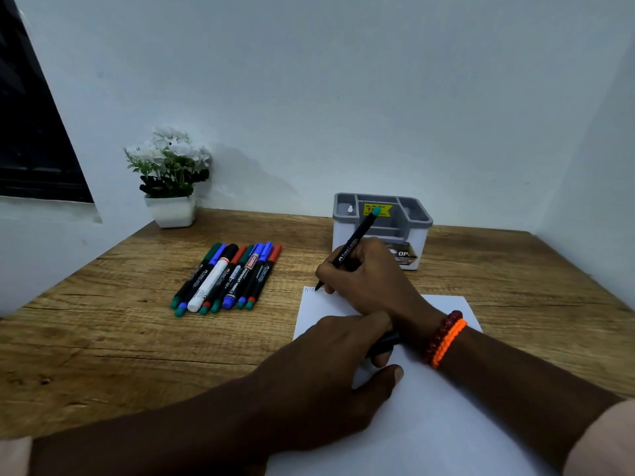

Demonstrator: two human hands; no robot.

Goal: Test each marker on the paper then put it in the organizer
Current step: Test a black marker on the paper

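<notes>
- Head view: the wooden bench [103, 338] carries everything; places below are told from the paper [429, 424], which lies at its near right.
- The paper is blank but for a small scribble at its far left corner.
- The grey organizer [343, 214] stands just beyond the paper's far edge; no markers show in its visible compartments.
- The row of spare markers [226, 276] lies left of the paper, well apart from it, still untested.
- The left hand [326, 372] rests on the paper's left part, its grip seemingly clenched round a dark cap [386, 340]; I cannot be sure it is a cap.
- The right hand [364, 280] has its grip grasping the black marker [354, 242], tip touching the paper's far left corner.
- Risk: the tip sits so near the corner that a stroke could run off onto the bench.
- Risk: if the left hand lifts, the sheet may slide under the tip.
</notes>
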